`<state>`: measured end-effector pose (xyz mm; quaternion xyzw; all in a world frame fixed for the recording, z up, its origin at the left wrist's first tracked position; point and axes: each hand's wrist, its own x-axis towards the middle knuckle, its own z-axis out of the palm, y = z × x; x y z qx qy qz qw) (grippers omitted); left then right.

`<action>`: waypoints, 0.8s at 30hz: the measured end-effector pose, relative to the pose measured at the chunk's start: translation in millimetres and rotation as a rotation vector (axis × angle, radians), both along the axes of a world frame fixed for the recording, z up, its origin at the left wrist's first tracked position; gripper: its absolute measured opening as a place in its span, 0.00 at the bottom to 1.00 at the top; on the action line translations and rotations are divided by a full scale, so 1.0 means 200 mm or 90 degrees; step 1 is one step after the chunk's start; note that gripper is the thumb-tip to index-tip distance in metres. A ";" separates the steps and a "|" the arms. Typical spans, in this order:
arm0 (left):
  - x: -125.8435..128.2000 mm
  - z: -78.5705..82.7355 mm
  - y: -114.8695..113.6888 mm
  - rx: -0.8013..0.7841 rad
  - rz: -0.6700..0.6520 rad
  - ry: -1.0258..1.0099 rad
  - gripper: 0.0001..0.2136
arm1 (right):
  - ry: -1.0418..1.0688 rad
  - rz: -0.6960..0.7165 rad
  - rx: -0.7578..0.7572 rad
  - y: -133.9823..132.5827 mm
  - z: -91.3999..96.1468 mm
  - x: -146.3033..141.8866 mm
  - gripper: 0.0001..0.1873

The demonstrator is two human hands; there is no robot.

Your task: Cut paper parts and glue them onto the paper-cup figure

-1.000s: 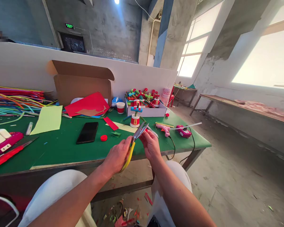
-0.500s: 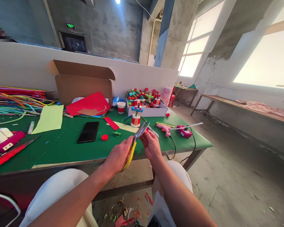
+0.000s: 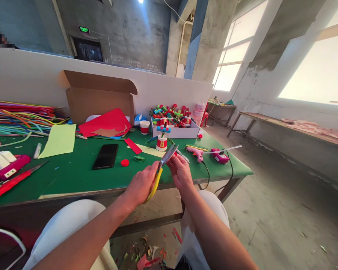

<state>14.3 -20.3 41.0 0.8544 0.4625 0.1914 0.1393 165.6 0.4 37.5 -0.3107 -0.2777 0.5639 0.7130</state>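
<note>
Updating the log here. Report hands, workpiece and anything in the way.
Left hand holding yellow-handled scissors, blades parted. Right hand pinching small red piece near them. Cup figure upright just beyond, possibly crowding the tips.

The scissors [image 3: 165,158] have yellow handles and silvery blades; the small piece [image 3: 175,154] by the blades is red. The tabletop [image 3: 73,182] is plain green. At left, the strips [image 3: 22,116] are multicoloured, the sheet [image 3: 59,140] pale yellow-green. The far figure [image 3: 161,143] is red and white with a blue crosspiece; the glue gun [image 3: 195,153], right, is pink.
</note>
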 end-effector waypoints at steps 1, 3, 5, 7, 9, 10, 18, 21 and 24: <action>0.00 0.00 0.00 -0.001 0.000 0.002 0.23 | 0.002 0.000 -0.002 0.00 0.00 0.00 0.13; 0.00 0.01 0.00 0.002 0.000 -0.002 0.23 | -0.001 0.001 -0.004 0.00 0.00 0.00 0.13; 0.00 0.01 -0.01 0.002 -0.005 -0.016 0.21 | -0.008 0.001 -0.001 0.01 -0.01 0.00 0.13; -0.01 0.00 0.00 0.006 -0.017 -0.049 0.19 | -0.014 0.001 0.005 0.01 -0.01 0.01 0.13; -0.01 0.00 0.00 0.011 -0.033 -0.110 0.15 | -0.019 0.000 0.010 0.02 -0.01 0.01 0.13; -0.02 0.00 0.01 0.005 -0.036 -0.150 0.14 | -0.025 -0.001 0.013 0.02 -0.01 0.01 0.13; -0.07 0.03 0.10 -0.213 0.071 -0.552 0.22 | -0.147 -0.003 0.007 0.00 -0.01 0.01 0.13; -0.08 0.05 0.11 -0.272 0.102 -0.636 0.27 | -0.174 0.015 -0.018 -0.01 -0.01 0.00 0.13; -0.08 0.07 0.11 -0.293 0.108 -0.678 0.29 | -0.202 0.049 -0.028 -0.02 -0.02 -0.02 0.13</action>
